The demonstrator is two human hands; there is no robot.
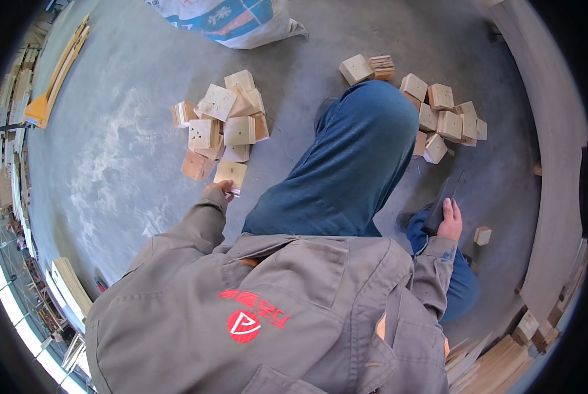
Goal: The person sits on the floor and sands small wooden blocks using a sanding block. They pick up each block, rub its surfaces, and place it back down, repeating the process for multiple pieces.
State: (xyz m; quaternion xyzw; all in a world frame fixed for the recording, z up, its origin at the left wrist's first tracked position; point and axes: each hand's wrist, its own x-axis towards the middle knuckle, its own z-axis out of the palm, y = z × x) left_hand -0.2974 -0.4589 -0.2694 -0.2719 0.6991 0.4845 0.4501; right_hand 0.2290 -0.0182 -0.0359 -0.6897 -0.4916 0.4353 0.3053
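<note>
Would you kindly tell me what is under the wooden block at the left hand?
Whatever lies under the wooden block is covered, so I cannot tell. Grey floor shows to its right, other blocks lie just beyond, and the left hand is at its near edge.

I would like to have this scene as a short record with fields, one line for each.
Left hand: at the near edge of a wooden block; grip unclear
Right hand: holds a dark object, kind unclear
Left group: pale wooden blocks, some stacked, some with holes
Right group: similar blocks, beyond the right hand
Apart: single small block
Far side: white-and-blue sack
</note>
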